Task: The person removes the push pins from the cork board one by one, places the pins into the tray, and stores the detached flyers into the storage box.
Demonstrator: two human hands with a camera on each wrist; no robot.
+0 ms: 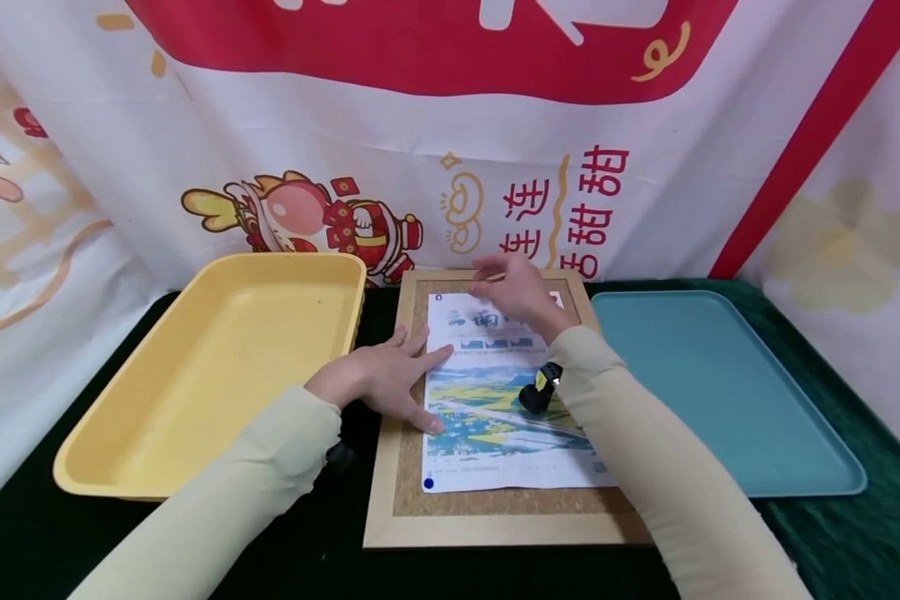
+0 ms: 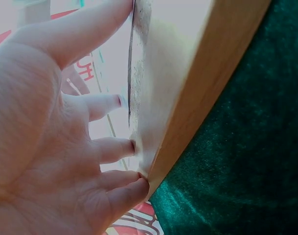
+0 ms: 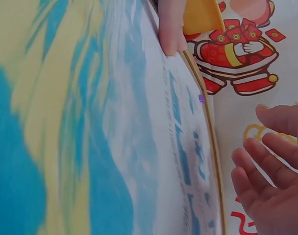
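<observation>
A printed paper sheet (image 1: pixel 487 471) with a landscape picture lies on a wood-framed cork board (image 1: pixel 510 533). Dark blue round pins mark its lower left corner (image 1: pixel 428 483) and upper left corner; the latter shows as a purple pin (image 3: pixel 201 98) in the right wrist view. My left hand (image 1: pixel 390 379) rests with spread fingers over the board's left edge, fingertips on the paper. The left wrist view shows this hand (image 2: pixel 56 147) against the wooden frame (image 2: pixel 183 88). Over the board's top part hovers my right hand (image 1: pixel 521 293), fingers loosely bent, nothing visible in them.
To the left stands a deep yellow tray (image 1: pixel 67 467). A flat blue-green tray (image 1: pixel 727 392) lies on the right. Dark green cloth (image 1: pixel 300 550) covers the table, and a printed white curtain (image 1: pixel 390 125) hangs behind it.
</observation>
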